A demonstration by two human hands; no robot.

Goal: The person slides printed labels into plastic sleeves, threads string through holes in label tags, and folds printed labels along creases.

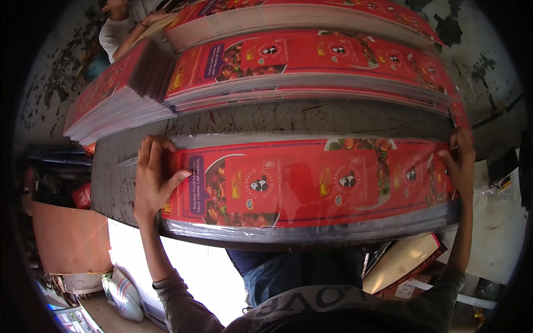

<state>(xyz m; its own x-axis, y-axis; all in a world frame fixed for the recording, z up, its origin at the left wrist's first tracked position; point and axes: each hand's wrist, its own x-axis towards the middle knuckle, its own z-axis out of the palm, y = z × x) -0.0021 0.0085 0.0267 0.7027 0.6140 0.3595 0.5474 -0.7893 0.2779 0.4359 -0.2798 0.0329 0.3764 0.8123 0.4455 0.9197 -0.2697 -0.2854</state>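
Note:
A stack of long red printed plastic-covered sheets (300,183) lies along the near edge of the table, with panda logos and food pictures on top. At its left end, my left hand (152,180) grips the stack, thumb on the top sheet and fingers around the far corner. My right hand (462,164) holds the opposite end in the same way, its thumb on the upper face and its fingers partly hidden. Clear wrapping shows along the layered front edge of the stack.
Behind lie more stacks of red sheets (311,58) on the dark, scratched table (250,119). A taller stack (111,94) stands at the left. Another person (125,28) is at the far left. Cardboard (69,236) and a white sack (121,294) sit below.

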